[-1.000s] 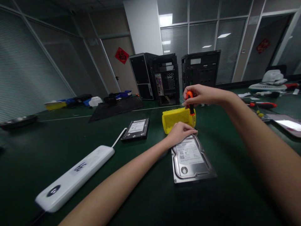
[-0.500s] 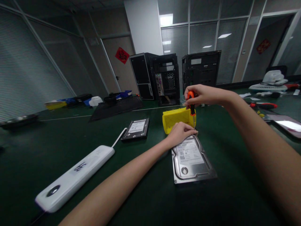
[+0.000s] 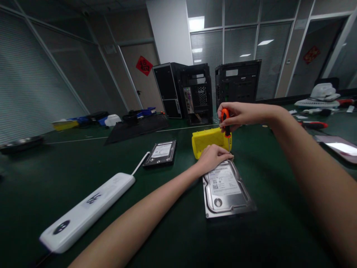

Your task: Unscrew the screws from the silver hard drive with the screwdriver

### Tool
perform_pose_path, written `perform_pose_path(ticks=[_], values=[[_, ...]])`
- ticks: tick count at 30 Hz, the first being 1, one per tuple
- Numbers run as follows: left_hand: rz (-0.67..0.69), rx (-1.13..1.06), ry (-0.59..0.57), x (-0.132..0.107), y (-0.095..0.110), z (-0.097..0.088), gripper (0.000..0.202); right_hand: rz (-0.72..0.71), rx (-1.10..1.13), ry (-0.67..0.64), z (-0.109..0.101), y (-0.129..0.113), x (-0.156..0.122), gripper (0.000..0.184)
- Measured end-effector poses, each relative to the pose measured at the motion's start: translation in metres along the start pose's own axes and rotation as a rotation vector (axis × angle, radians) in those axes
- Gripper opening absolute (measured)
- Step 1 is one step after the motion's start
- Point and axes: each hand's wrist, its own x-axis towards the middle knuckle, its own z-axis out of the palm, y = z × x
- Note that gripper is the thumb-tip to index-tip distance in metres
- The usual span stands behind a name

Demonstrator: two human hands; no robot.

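A silver hard drive lies flat on the green table in front of me. My left hand rests closed on the drive's far edge, fingers curled over it. My right hand is wrapped round the orange handle of a small screwdriver, held upright with its tip down at the drive's far right corner, next to my left fingers. A yellow plastic box stands just behind both hands.
A second hard drive lies to the left, and a white power strip with its cable nearer left. Two open black computer cases stand at the back. A black panel, bins and tools lie about the table's edges.
Hardly anything differs: my right hand has shifted slightly on the screwdriver handle, which stays upright at the drive's corner. My left hand keeps its place.
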Motion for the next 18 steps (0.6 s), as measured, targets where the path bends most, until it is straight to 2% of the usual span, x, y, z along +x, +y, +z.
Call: perform_pose_path(ticks=[7, 18], values=[[-0.009, -0.025, -0.009, 0.0014, -0.0051, 0.0031, 0.031, 0.009, -0.063, 0.027, -0.0015, -0.0015, -0.0006, 0.02], [-0.015, -0.109, -0.026, 0.0023, -0.0053, 0.0037, 0.026, -0.011, -0.188, 0.047, -0.0014, -0.0028, -0.0012, 0.02]])
